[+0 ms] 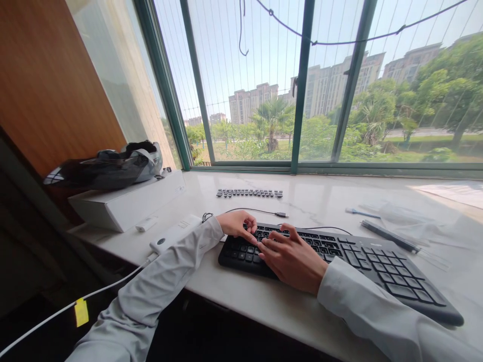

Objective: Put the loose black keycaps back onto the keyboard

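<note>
A black keyboard [358,259] lies at a slant on the pale stone counter. Many of its middle key positions show bare sockets without caps; caps sit on the lower left keys and the number pad. My left hand [237,223] is over the keyboard's left part, fingers curled in and thumb reaching down to the keys. Whatever its fingertips may hold is hidden. My right hand [292,256] rests across the left and middle keys, fingers bent and apart, fingertips close to my left thumb. Loose black keycaps [249,193] stand in rows behind the keyboard.
A cable with a USB plug [281,214] lies behind the keyboard. On the left are a white power strip [177,234], a small white piece [146,223] and a white box [128,203] bearing a dark bag [109,168]. Clear plastic wrapping [400,221] and a dark strip [390,236] lie right.
</note>
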`<move>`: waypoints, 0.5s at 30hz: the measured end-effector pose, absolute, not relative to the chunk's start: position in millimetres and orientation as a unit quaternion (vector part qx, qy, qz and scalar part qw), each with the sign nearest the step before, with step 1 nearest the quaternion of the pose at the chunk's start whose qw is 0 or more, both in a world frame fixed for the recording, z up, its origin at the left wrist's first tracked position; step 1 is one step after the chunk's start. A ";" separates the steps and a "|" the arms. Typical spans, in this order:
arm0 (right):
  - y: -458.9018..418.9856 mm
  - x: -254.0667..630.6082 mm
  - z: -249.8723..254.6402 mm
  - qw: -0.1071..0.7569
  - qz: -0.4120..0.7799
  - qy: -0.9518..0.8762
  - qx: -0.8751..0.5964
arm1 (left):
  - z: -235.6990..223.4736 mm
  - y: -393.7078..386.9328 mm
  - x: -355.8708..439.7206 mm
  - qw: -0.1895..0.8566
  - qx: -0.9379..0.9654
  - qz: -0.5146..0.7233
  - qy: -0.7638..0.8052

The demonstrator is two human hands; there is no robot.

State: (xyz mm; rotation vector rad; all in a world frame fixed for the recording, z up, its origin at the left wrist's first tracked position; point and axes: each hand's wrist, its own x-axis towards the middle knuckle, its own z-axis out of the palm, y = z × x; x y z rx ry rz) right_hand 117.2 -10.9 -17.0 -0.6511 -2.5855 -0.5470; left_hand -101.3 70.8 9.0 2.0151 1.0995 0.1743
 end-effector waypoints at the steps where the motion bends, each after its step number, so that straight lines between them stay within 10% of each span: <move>1: -11.2 117.6 -16.9 0.214 -0.193 -0.928 -0.237 | 9.7 74.2 -105.5 0.396 0.805 0.080 0.434; 9: -11.5 119.8 -16.7 0.215 -0.112 -0.933 -0.266 | 19.1 117.8 -169.7 -0.009 0.709 0.156 0.687; 15: -12.0 119.4 -20.1 0.228 -0.095 -0.933 -0.263 | 16.2 153.1 -178.2 -0.084 0.668 0.073 0.736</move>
